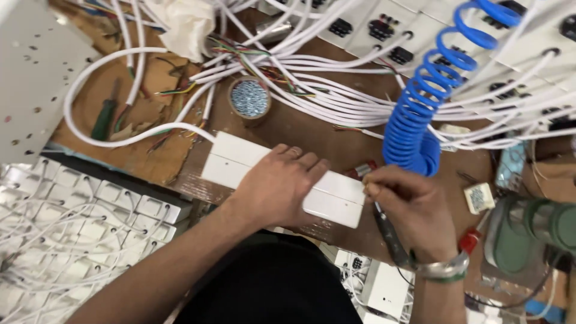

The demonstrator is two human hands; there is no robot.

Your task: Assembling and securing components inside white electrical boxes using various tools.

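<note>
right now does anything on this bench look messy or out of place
Yes. White cables lie tangled across the brown bench, with frayed coloured wires loose beside them. The white box under the left hand sits flat, seemingly undamaged.

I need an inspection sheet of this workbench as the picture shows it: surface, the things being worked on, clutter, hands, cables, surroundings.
Surface: brown wooden bench, worn, partly covered with cardboard.
Job's things: long white box lying flat, a white cable entering its left end; dark tool.
Clutter: tape roll filled with screws, green-handled screwdriver, crumpled cloth, small box of screws.
Hands: left hand pressed flat on the white box; right hand gripping the dark tool at the box's right end.
Cables: many white cables across the bench; blue coiled hose.
Surroundings: stacked white socket units at left; green power tool at right.
</note>
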